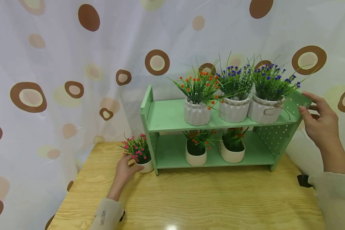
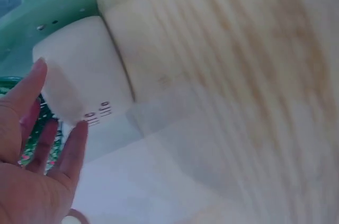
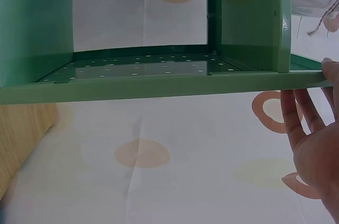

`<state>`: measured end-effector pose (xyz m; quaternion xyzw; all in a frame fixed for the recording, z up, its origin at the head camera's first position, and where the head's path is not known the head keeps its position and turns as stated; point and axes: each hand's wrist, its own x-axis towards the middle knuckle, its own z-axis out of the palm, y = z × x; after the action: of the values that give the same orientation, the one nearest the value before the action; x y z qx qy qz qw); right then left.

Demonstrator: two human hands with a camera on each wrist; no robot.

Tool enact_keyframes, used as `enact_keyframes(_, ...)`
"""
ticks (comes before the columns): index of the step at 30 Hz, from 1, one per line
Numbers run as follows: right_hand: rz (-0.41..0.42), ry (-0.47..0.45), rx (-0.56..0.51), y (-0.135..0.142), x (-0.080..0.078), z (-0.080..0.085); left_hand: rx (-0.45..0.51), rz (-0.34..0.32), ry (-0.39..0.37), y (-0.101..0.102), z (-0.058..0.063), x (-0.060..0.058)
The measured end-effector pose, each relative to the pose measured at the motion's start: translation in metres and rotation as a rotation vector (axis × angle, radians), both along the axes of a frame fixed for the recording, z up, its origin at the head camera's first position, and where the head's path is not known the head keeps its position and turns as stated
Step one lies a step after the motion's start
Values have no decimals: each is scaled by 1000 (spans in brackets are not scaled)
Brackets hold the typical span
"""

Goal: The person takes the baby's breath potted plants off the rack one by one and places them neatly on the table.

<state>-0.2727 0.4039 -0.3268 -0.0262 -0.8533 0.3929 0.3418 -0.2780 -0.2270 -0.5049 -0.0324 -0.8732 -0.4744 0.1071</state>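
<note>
A green two-tier shelf [image 1: 172,116] stands on the wooden table. Just left of it is a small white pot with pink flowers [image 1: 146,166]. My left hand [image 1: 125,171] spans this pot, thumb at its front and fingers at its left side; small dark lettering marks the pot [image 2: 87,70] in the left wrist view. At the shelf's other end, my right hand [image 1: 320,123] grips the top of the right side panel [image 1: 300,100]. In the right wrist view its thumb lies over the panel's edge [image 3: 159,87], with the fingers on the outer face.
On the upper tier stand white fluted pots, one with orange flowers [image 1: 197,113] and two with purple flowers [image 1: 234,110]. Two cream pots with red-orange flowers [image 1: 196,158] sit on the lower tier. A spotted curtain [image 1: 74,64] hangs behind the table [image 1: 204,198].
</note>
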Motion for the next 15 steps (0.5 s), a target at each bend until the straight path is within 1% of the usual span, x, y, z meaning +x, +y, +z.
enact_keyframes(3, 3, -3, -4, -1, 0, 0, -76, 14, 19, 1, 12, 9)
enact_keyframes(5, 4, -1, -5, -2, 1, 1, -138, 17, 37, 0, 22, 16)
enact_keyframes(7, 3, -1, -7, -2, 1, 1, -202, 15, 69, 0, 33, 25)
enact_keyframes(9, 2, -1, -8, -2, 1, 1, -231, -3, 116, 3, 44, 33)
enact_keyframes(11, 5, 3, -11, -2, 0, 1, -232, -44, 187, 10, 54, 40)
enact_keyframes(15, 8, 13, -14, -1, 1, 1, -177, -203, 388, 37, 81, 48)
